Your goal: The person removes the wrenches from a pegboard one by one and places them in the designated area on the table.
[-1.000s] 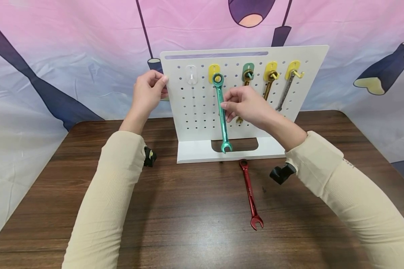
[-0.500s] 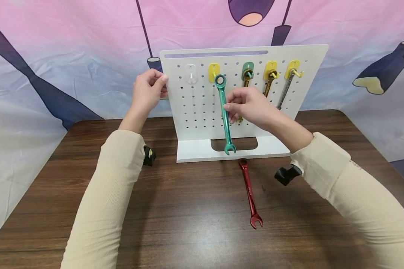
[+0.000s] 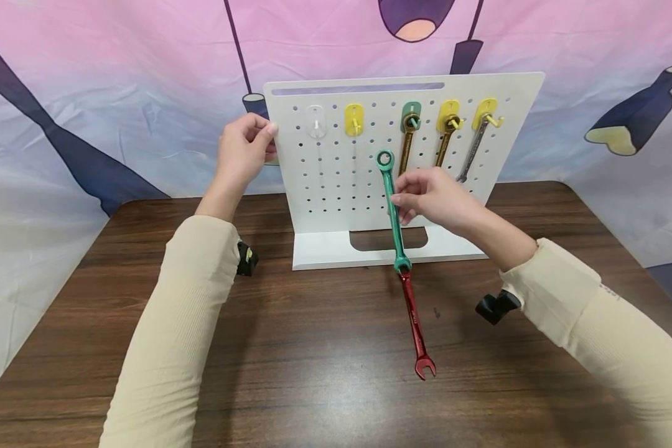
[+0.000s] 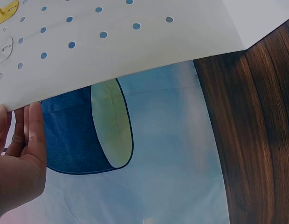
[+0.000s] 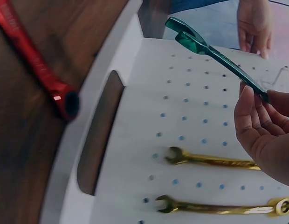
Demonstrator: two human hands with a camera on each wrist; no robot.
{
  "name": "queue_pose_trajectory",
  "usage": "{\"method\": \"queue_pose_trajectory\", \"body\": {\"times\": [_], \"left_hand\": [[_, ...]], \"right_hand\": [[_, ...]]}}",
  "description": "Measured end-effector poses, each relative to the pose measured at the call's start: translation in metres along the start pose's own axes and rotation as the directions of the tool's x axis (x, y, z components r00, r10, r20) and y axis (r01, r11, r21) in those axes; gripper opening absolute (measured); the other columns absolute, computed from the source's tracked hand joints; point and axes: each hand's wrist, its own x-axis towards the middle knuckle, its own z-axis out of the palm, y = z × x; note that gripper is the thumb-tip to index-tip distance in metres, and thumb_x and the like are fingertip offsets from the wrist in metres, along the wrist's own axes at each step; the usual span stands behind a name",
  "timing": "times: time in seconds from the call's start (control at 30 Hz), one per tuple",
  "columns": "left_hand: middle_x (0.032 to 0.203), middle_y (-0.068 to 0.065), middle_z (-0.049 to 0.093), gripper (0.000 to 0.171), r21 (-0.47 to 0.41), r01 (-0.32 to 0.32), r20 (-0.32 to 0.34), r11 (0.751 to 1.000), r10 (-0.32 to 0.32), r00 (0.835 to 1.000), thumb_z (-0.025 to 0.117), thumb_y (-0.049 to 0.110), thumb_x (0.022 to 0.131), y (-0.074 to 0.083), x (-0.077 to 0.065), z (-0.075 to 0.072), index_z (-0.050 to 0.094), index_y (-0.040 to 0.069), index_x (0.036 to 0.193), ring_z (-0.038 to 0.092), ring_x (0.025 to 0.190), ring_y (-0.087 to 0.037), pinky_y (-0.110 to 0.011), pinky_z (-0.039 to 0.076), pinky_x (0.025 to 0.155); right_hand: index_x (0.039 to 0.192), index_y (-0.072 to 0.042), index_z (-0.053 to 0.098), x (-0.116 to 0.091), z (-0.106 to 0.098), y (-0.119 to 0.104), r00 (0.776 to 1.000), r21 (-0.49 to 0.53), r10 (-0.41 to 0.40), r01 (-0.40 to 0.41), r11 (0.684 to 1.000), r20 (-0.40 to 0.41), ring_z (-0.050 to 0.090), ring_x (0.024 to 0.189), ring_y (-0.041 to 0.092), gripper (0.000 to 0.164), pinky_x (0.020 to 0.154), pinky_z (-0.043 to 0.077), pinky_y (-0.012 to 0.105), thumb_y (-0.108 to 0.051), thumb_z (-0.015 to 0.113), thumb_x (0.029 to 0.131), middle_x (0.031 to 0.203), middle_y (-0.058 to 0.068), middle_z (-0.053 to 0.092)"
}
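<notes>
A green wrench hangs in the air, slightly tilted, ring end uppermost, just right of centre in the frame. Its lower end overlaps the ring of a red wrench in the head view; the right wrist view shows the two apart. The red one lies on a dark wood-grained tabletop, lower centre. Behind stands a white pegboard, with a clear hook and a yellow hook at its left. Two gold wrenches and a silver wrench hang from hooks farther right. A pink-to-blue cloth printed with dark lamp shapes fills the top of the frame.

The hands are well apart. The right hand, at centre right, pinches the green wrench's shaft between thumb and fingers. The left hand, at upper left, grips the pegboard's side edge, thumb near its front.

Both arms, in cream sleeves, reach up from the bottom corners, the right forearm slanting inward to the left and the left rising more steeply. A black device shows at each cuff.
</notes>
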Motion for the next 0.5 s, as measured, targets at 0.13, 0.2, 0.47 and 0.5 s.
{"method": "queue_pose_trajectory", "body": {"times": [0.13, 0.2, 0.47, 0.5], "left_hand": [[0.086, -0.004, 0.057, 0.019, 0.003, -0.003, 0.001, 1.000, 0.003, 1.000, 0.053, 0.024, 0.093, 0.000, 0.000, 0.000, 0.056, 0.006, 0.091, 0.060, 0.074, -0.012, -0.025, 0.055, 0.076], [0.086, -0.004, 0.058, 0.019, 0.004, -0.004, 0.001, 1.000, 0.004, 1.000, 0.053, 0.024, 0.093, 0.000, 0.000, 0.001, 0.056, 0.006, 0.091, 0.060, 0.075, -0.012, -0.025, 0.055, 0.076], [0.087, -0.004, 0.057, 0.019, 0.000, -0.008, -0.001, 1.000, 0.008, 1.000, 0.052, 0.024, 0.093, 0.000, -0.001, 0.000, 0.056, 0.006, 0.091, 0.060, 0.076, -0.013, -0.025, 0.055, 0.076], [0.087, -0.004, 0.057, 0.019, 0.001, -0.010, 0.000, 1.000, 0.010, 1.000, 0.052, 0.024, 0.093, 0.000, -0.001, 0.000, 0.056, 0.006, 0.091, 0.060, 0.076, -0.013, -0.025, 0.055, 0.076]], "right_hand": [[0.094, 0.008, 0.056, -0.007, -0.002, 0.016, 0.999, 0.001, 0.026, -0.026, 1.000, 0.030, 0.060, 0.064, 0.023, 0.010, 0.065, 0.057, 0.034, -0.001, 0.054, 0.091, 0.075, 0.014, 0.060], [0.094, 0.009, 0.055, -0.010, -0.003, 0.024, 0.998, 0.016, 0.039, -0.040, 0.999, 0.048, 0.060, 0.063, 0.022, 0.010, 0.065, 0.057, 0.035, 0.000, 0.053, 0.091, 0.074, 0.014, 0.060], [0.093, 0.014, 0.053, -0.027, -0.011, 0.056, 0.994, 0.055, 0.069, -0.074, 0.996, 0.090, 0.060, 0.061, 0.018, 0.009, 0.061, 0.058, 0.036, 0.006, 0.050, 0.091, 0.072, 0.015, 0.058], [0.092, 0.015, 0.052, -0.029, -0.012, 0.060, 0.992, 0.059, 0.075, -0.081, 0.995, 0.098, 0.060, 0.060, 0.018, 0.009, 0.061, 0.058, 0.036, 0.006, 0.050, 0.091, 0.072, 0.014, 0.058]]}}
